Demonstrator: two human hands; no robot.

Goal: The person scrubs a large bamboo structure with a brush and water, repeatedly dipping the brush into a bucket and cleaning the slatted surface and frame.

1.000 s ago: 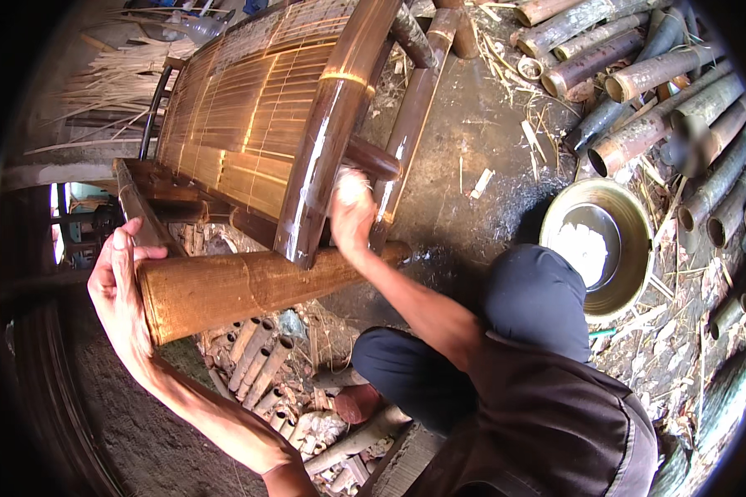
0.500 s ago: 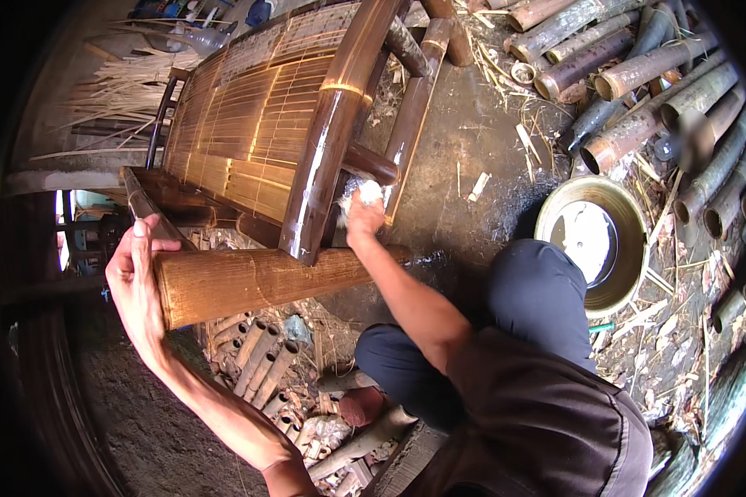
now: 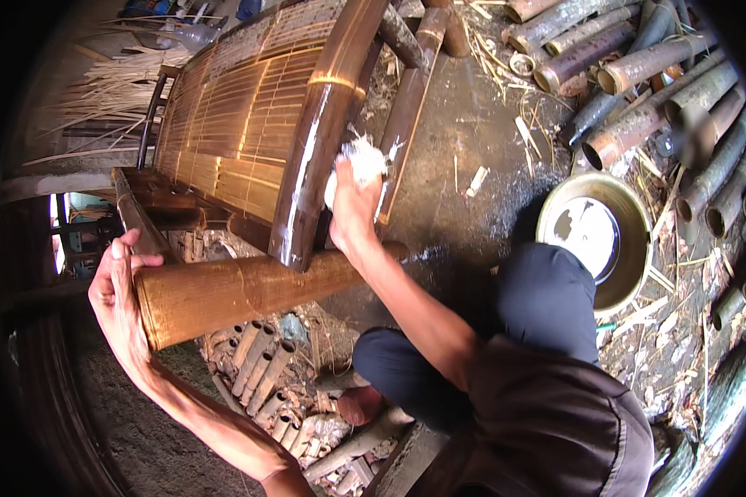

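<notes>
A brown bamboo bench [image 3: 240, 141] with a slatted panel and thick dark pole frame lies tilted ahead of me. My left hand [image 3: 118, 286] grips the near left end of its thick bamboo pole [image 3: 232, 298], the fingers at the upper rim. My right hand [image 3: 356, 207] is closed on a wet white wad [image 3: 363, 157] of soft, shaggy material, pressed in among the frame poles. White wet streaks shine on the upright pole [image 3: 305, 166] beside it. The palm side of my right hand is hidden.
A round basin [image 3: 638, 273] with whitish liquid stands right of my knee. Cut bamboo poles [image 3: 630, 74] are stacked at the far right. Short bamboo offcuts [image 3: 265, 364] lie below the thick pole. Split strips [image 3: 116, 91] are heaped at the far left; shavings litter the floor.
My right hand has moved up and slightly left with the wad, along the frame. The bench and my left hand have shifted slightly left and down in view.
</notes>
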